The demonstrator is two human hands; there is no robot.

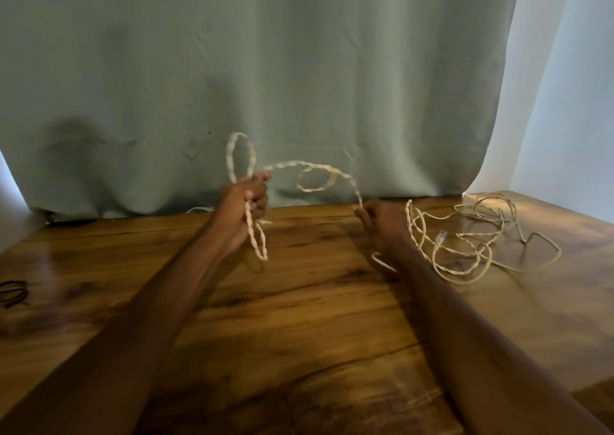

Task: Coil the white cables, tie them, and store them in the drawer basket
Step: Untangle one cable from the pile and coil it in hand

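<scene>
While the left hand (244, 202) grips gathered loops of white cable (299, 162) as an anchor, the right hand (382, 223) pinches the span, presumably feeding slack (tangle (440, 238) lies on worktop (299, 318)).

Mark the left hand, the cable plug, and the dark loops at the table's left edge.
left hand (242, 202), head view, back of the fist gripping the white cable (299, 162).
cable plug (441, 236), head view, middle of the connector body.
dark loops (13, 292), head view, the blurred strands.

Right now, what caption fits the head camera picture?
Left hand grips the looped cable, right hand pinches it further along, tangle on the table.
</scene>
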